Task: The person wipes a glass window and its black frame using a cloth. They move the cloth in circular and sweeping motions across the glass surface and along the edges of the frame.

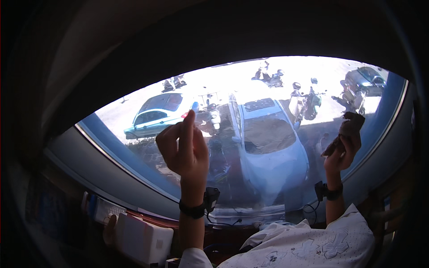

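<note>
My left hand [184, 149] is raised before a large window, its index finger pointing up and the other fingers curled in. Whether anything small sits in its fingers is too dark to tell. Farther right, my right hand [342, 154] is also up, closed around a dark, crumpled cloth-like piece [354, 121]. That piece sticks out above the fingers and on the left side of the hand. Each wrist wears a black strap with a small black device, the left device [212, 198] trailing a thin cable.
Beyond the window glass [178, 169] stand a pale blue car [272, 152], another car [156, 114] and several scooters. A white box [144, 239] is at the lower left on a reddish-brown surface. My white embroidered clothing [308, 245] fills the lower right.
</note>
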Tool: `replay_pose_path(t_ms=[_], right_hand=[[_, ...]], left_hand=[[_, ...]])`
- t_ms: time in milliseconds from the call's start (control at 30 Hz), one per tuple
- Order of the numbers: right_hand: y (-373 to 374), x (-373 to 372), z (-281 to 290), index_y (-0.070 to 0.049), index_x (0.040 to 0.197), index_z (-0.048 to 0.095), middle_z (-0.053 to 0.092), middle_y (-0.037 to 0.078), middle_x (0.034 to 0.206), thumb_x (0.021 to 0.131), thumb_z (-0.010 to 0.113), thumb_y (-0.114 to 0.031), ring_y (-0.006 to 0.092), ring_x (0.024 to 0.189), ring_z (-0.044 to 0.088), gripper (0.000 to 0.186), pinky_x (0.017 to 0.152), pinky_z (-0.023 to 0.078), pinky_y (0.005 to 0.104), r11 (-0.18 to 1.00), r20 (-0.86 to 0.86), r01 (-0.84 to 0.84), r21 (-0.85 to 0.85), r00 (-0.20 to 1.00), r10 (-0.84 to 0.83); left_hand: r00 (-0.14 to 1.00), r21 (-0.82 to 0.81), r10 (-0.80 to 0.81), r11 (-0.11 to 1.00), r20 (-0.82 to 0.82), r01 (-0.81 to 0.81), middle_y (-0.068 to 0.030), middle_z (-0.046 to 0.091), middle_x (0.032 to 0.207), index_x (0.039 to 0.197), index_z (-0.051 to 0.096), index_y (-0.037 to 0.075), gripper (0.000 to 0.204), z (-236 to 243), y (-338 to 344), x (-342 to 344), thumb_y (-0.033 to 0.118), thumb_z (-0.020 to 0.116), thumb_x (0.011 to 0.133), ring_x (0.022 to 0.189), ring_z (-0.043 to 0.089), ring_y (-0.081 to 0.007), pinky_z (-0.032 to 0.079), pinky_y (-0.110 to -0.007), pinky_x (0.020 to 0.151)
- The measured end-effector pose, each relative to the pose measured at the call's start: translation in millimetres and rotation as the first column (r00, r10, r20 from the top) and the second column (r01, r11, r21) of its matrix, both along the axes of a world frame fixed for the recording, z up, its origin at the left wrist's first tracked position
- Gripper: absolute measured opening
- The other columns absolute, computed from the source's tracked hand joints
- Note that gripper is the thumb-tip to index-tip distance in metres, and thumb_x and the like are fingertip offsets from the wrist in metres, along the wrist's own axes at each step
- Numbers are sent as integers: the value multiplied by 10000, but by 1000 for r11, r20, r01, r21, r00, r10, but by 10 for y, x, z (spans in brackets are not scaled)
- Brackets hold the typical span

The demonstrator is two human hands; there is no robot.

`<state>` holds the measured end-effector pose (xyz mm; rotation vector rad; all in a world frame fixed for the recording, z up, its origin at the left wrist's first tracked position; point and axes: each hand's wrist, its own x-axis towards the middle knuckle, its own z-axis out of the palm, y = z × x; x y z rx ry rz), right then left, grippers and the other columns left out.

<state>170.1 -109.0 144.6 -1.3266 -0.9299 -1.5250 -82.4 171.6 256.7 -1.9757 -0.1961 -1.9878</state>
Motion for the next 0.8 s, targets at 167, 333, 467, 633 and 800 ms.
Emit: replay_pose_path(t_ms=[167,333,467,633,800], right_hand=[[11,13,-42,-23,1111,639,562,183,1260,982,477,-106,372,1207,538,223,1009,446,499,999,-35,-28,40,999,29],[40,-9,-58,-40,1115,623,557,180,1240,984,473,-101,356,1194,542,207,1005,447,503,998,-44,-40,40,998,41],[4,18,-34,-54,1120,600,548,170,1223,983,465,-103,336,1173,546,199,998,447,506,998,-33,-64,16,997,65],[-16,-62,24,-40,1134,607,543,183,1251,982,464,-103,348,1186,542,217,1002,442,487,997,-46,-83,-2,996,82],[-7,-48,0,-29,1149,609,536,196,1282,970,461,-77,365,1205,532,238,1014,427,488,996,-30,-70,-49,997,68]], left_hand=[[998,-91,-29,996,-49,24,-51,617,917,1174,700,81,335,-315,-159,-103,-49,664,867,871,576,-183,475,-297,724],[997,-35,-10,999,-82,7,-41,635,932,1207,684,96,378,-59,-107,-147,-37,696,853,880,585,-188,478,-309,744],[996,-18,-55,998,-75,54,-53,648,921,1199,684,104,380,107,-65,-60,-36,705,847,856,589,-205,469,-324,762],[989,-87,-54,995,-135,43,-68,648,903,1168,688,98,355,-186,-216,-145,-31,706,838,869,597,-218,476,-335,765],[995,-59,-30,998,-95,25,-52,661,924,1181,683,111,333,-37,-43,-53,-6,695,871,881,603,-194,477,-317,768]])
